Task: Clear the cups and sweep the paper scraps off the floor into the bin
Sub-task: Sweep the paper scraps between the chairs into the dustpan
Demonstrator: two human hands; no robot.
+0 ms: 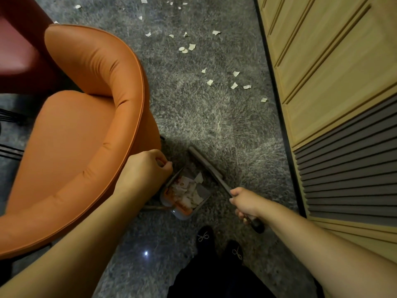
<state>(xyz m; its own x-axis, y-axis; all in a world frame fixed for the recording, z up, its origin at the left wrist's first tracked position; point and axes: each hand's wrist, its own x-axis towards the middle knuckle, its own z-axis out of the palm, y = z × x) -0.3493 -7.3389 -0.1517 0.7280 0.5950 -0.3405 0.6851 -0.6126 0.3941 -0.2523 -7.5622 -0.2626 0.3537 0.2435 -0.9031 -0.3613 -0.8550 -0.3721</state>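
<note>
A dustpan with orange print stands on the grey stone floor below me, holding several white paper scraps. My left hand grips the thin upright handle at the pan's left side. My right hand holds the dark handle of a broom, whose grey head lies at the pan's open right edge. More paper scraps lie scattered on the floor farther ahead, and another cluster of scraps lies beyond. No cups are in view.
An orange armchair fills the left side, close against my left arm. A wooden panelled wall with a grey ribbed section runs along the right. My dark shoes stand just behind the pan. A dark red seat is at top left.
</note>
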